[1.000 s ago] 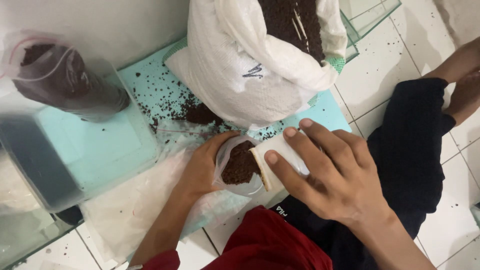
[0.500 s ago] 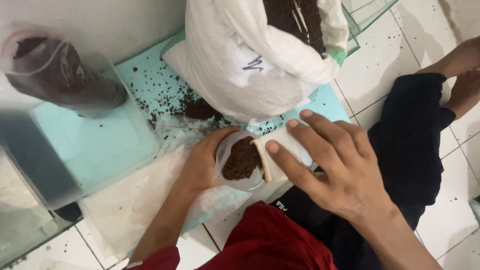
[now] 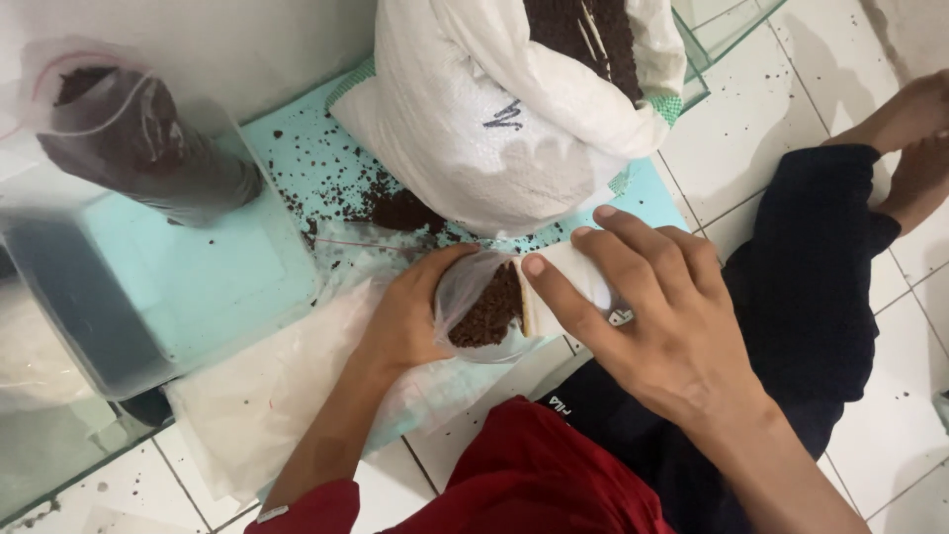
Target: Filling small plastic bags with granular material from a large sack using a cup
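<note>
Between both hands, low in front of the sack: small bag of brown grains cupped in left hand, mouth facing right, white scoop gripped in right hand and touching that mouth.

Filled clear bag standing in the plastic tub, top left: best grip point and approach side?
Take the filled clear bag by its loose open mouth at the top, probably coming from above. It stands roughly upright in the clear tub, whose walls block a side approach, and the dark fill bulges the lower body, so only the collar looks slack enough to pinch.
</note>
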